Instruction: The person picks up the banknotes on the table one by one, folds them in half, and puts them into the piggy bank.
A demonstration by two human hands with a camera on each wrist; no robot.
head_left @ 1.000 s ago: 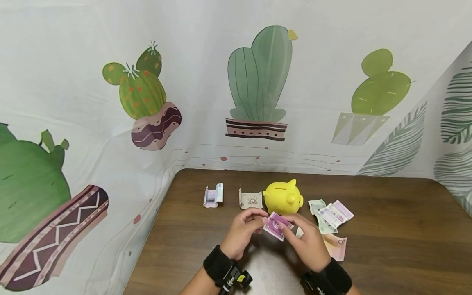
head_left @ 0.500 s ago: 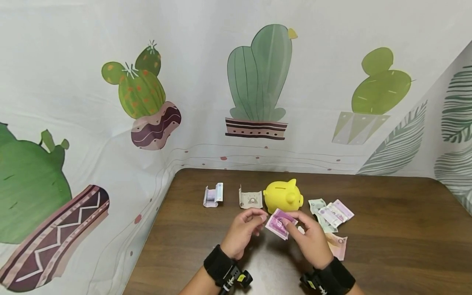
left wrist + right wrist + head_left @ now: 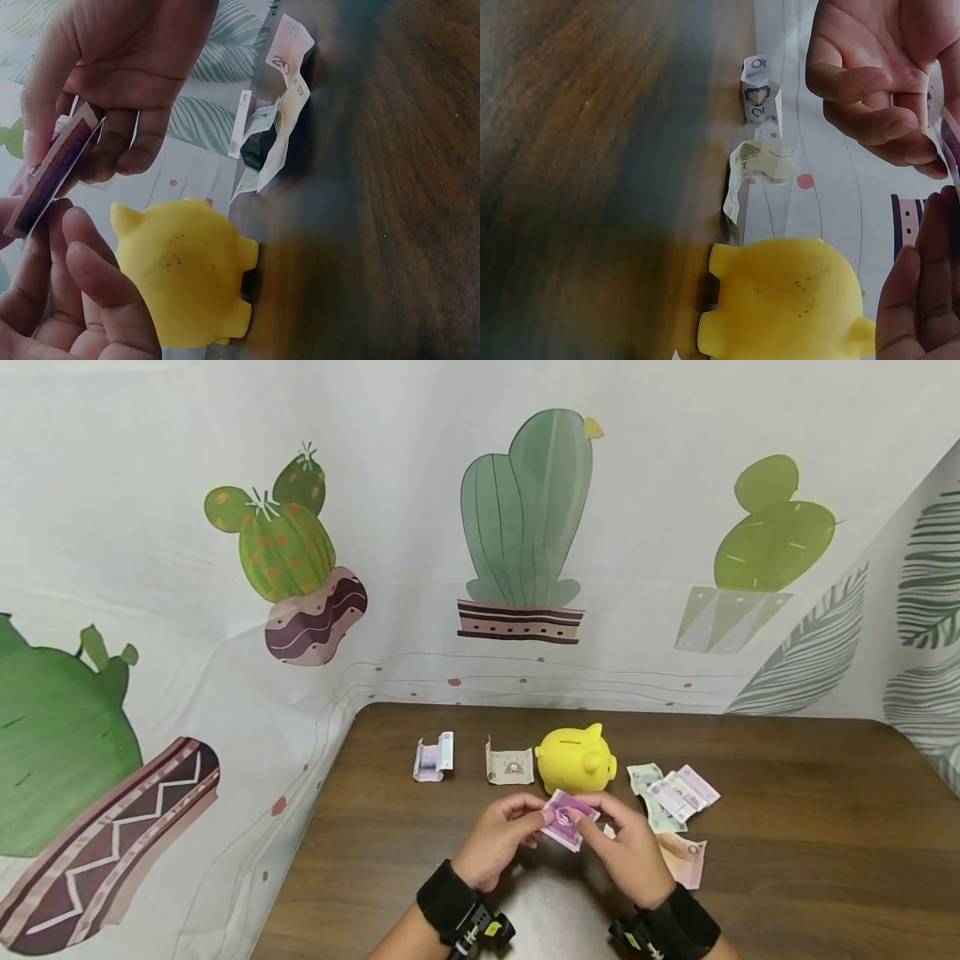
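Both hands hold a folded purple banknote in front of the yellow piggy bank. My left hand pinches the note's left edge between thumb and fingers. On the opposite edge, the thumb of my right hand lies over the note, with the fingers behind it. Seen nearly edge-on in the left wrist view, the folded banknote spans both hands. The piggy bank stands upright, its top slot showing in the head view.
Left of the piggy bank lie a creased beige banknote and a curled bluish-purple banknote. To its right, a pale purple banknote overlaps a green banknote. An orange banknote lies nearer, beside the right hand.
My left fingers, just off the note's edge half a second ago, now pinch it again. The note has shifted slightly left and toward me. The piggy bank and loose banknotes stay put.
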